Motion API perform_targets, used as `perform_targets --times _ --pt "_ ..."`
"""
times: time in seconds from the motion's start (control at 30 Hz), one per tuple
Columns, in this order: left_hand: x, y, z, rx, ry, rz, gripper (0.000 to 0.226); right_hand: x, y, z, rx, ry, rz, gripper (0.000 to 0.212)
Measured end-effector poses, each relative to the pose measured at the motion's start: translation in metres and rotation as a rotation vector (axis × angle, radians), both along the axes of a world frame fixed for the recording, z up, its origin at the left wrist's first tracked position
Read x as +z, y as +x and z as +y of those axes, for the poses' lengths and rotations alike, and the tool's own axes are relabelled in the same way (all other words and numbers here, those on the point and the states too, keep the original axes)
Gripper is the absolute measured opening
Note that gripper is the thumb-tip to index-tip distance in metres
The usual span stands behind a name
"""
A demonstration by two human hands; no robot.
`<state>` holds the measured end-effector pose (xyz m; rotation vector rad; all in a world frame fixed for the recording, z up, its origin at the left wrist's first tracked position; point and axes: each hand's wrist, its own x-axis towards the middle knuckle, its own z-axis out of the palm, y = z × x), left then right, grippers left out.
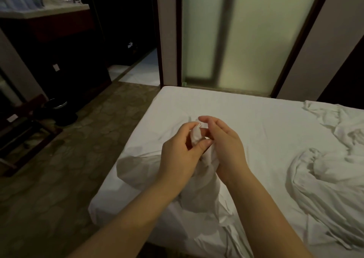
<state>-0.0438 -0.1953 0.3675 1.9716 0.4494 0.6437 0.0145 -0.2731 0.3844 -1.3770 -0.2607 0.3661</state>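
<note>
Both hands held a white cloth (197, 188) over the near edge of the bed (236, 108).
The left hand (181, 149) pinched the cloth's bunched tip between thumb and curled fingers. The right hand (222, 145), with half-bent fingers, gripped the cloth just beside it. The rest of the cloth hung down onto the bed.

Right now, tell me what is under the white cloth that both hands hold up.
Under the white cloth, gripped by the left hand and right hand, lies the bed sheet. The draped cloth covers the bed's near corner, so anything there is hidden.
</note>
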Motion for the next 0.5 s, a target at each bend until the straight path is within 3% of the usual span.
perform_targets --times 0.2,0.37,0.5 --pt "-0.006 -0.008 0.013 0.062 -0.144 -0.076 0.004 -0.012 -0.018 0.013 0.005 -0.012 0.026 0.032" --pt "-0.008 -0.002 0.029 0.082 -0.182 -0.036 0.017 -0.012 -0.026 0.031 -0.138 -0.042 -0.013 0.025" --pt "-0.003 0.014 0.063 0.088 -0.350 -0.027 0.018 -0.012 -0.001 0.030 -0.333 -0.045 -0.110 0.019"
